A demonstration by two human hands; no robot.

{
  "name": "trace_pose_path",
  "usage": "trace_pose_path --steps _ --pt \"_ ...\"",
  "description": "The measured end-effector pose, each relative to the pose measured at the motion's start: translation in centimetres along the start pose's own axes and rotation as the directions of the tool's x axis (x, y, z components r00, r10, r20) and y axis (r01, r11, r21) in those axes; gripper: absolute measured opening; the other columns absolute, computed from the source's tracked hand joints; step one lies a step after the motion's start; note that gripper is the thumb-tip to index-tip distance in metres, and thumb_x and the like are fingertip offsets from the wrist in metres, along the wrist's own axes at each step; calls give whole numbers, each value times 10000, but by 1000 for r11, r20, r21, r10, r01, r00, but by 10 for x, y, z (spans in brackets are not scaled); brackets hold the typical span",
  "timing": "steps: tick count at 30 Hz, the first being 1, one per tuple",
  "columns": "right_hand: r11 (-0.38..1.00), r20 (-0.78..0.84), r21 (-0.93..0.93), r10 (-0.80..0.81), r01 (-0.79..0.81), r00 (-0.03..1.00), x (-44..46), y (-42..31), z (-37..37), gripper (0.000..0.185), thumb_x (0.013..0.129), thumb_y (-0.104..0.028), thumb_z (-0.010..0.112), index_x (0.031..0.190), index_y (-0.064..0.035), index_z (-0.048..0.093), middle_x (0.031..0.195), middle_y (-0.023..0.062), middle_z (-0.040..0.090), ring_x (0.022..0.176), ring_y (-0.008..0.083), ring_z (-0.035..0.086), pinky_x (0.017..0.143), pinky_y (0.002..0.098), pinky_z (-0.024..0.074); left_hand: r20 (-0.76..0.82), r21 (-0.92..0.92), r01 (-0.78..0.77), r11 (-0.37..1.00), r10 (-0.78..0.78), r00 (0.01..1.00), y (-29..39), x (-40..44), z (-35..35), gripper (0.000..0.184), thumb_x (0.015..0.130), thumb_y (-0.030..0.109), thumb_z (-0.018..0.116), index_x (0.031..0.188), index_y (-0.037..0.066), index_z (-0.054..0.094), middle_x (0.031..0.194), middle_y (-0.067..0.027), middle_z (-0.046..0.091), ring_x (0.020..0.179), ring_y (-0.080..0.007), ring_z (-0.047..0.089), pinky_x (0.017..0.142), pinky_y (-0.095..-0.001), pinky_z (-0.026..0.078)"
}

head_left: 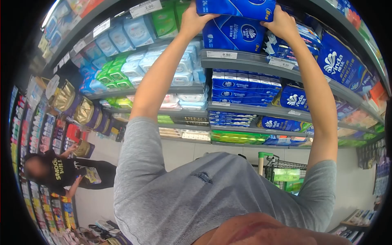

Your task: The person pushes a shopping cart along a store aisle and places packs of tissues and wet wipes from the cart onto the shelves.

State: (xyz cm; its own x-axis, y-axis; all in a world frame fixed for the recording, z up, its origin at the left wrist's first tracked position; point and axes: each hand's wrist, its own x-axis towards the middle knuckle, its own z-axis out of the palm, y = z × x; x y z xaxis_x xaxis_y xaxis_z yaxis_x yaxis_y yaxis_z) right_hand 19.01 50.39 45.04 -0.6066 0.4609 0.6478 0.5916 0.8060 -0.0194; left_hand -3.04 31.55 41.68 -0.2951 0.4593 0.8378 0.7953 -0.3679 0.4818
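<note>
My left hand [196, 19] and my right hand [282, 23] are raised to an upper shelf, one at each end of a blue Vinda tissue pack [237, 9]. Fingers of both hands are closed on its lower corners, and the top of the pack runs out of view. Directly beneath it, a second blue Vinda pack [232, 36] sits on the shelf [245, 58]. Smaller blue tissue packs [292, 49] are stacked by my right forearm. Left of my left arm are light-blue wipes packs [139, 32].
A shopping cart [300, 165] with a green handle holds green packs [286, 174] below my right arm. Lower shelves carry more blue tissue packs [245, 87]. Another person [61, 171] in black stands at the left by a stocked shelf. Pale floor [96, 204] shows between.
</note>
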Motion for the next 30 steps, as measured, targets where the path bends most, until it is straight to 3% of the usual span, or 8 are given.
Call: trace_pose_path --steps 3,11,15,18,21,23,27,30 --pt "973 24 222 -71 64 997 2 11 0 814 691 -454 820 1254 44 508 1115 258 664 1070 367 648 952 417 488 -31 28 -19 999 20 999 -6 -1 2 481 707 209 822 1111 22 642 991 -128 714 912 -240 680 837 -350 520" --pt "960 126 278 -62 25 990 15 10 -7 730 697 -399 840 1194 64 571 1123 257 665 1050 361 655 945 407 493 86 -58 57 997 -52 995 -3 3 -1 459 695 248 853 1047 14 673 985 -136 723 895 -243 695 822 -364 536" --pt "932 112 362 -43 -1 993 17 6 -3 641 688 -331 845 1148 50 614 1113 243 674 1032 359 661 943 398 492 32 176 115 978 -122 992 -15 8 2 500 685 295 857 1048 7 669 988 -158 720 897 -273 702 803 -383 547" --pt "955 175 295 -73 18 982 24 13 -2 654 714 -401 825 1134 57 621 1103 244 676 1023 352 666 933 398 497 38 213 130 968 -141 989 -2 5 -2 535 686 323 858 1059 -4 661 992 -173 717 902 -286 701 803 -386 549" --pt "921 127 387 -94 38 987 27 24 3 744 753 -595 746 1081 66 645 1041 226 691 975 321 678 866 381 523 47 193 95 977 -106 993 0 3 -5 560 709 339 845 1089 -20 647 1000 -186 712 902 -291 700 810 -383 546" --pt "907 218 421 -117 15 969 31 21 -4 749 750 -593 752 1089 66 646 1027 218 691 955 310 680 864 373 527 -58 9 96 995 -95 994 2 3 -4 550 726 333 832 1108 -16 647 1004 -179 716 901 -285 700 815 -382 545" --pt "917 251 399 -91 -17 964 39 24 5 746 751 -585 756 1097 67 643 1015 212 688 947 297 677 868 360 523 -8 64 169 983 -169 986 -10 7 1 525 746 325 810 1125 -1 648 1016 -187 716 912 -286 704 807 -378 544" --pt "878 102 478 -90 30 991 39 23 11 729 763 -584 744 1079 66 646 983 195 688 934 277 670 854 343 514 -85 122 111 986 -101 991 -21 12 8 551 741 349 814 1130 -1 639 1016 -200 711 920 -320 699 813 -388 542"
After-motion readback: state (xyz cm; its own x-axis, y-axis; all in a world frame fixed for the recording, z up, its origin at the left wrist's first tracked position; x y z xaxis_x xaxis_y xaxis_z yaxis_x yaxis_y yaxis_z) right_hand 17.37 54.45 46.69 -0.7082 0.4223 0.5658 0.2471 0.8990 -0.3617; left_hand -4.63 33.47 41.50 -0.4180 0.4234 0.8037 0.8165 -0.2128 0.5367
